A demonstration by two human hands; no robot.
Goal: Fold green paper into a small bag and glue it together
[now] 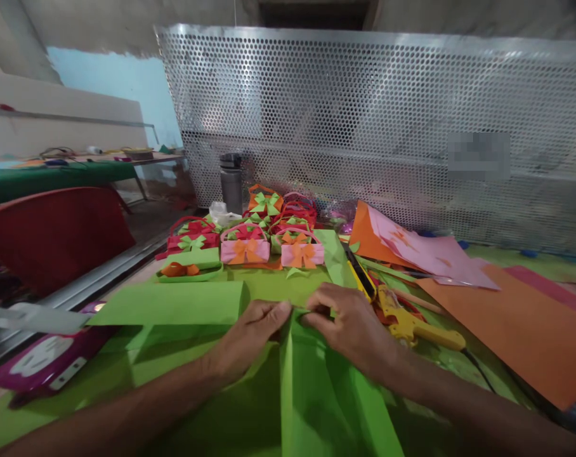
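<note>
A sheet of green paper [311,393], bent along a lengthwise fold, stands between my hands at the front middle. My left hand [252,333] pinches its far edge between thumb and forefinger. Just to the right, my right hand [347,320] has curled fingers closed on the same edge. Beyond the left hand lies another green paper piece [174,303], rolled or curved over at one end. Small paper handbags with bows, among them a pink handbag [245,249] and a second pink handbag [302,254], sit in a group behind.
To the right lie a yellow glue gun [424,330], a yellow-and-black cutter [361,273] and orange paper sheets [521,324]. A purple case [50,362] is at left. Behind stand a grey bottle [231,184] and a perforated metal panel [316,95]. A red chair [54,235] stands left.
</note>
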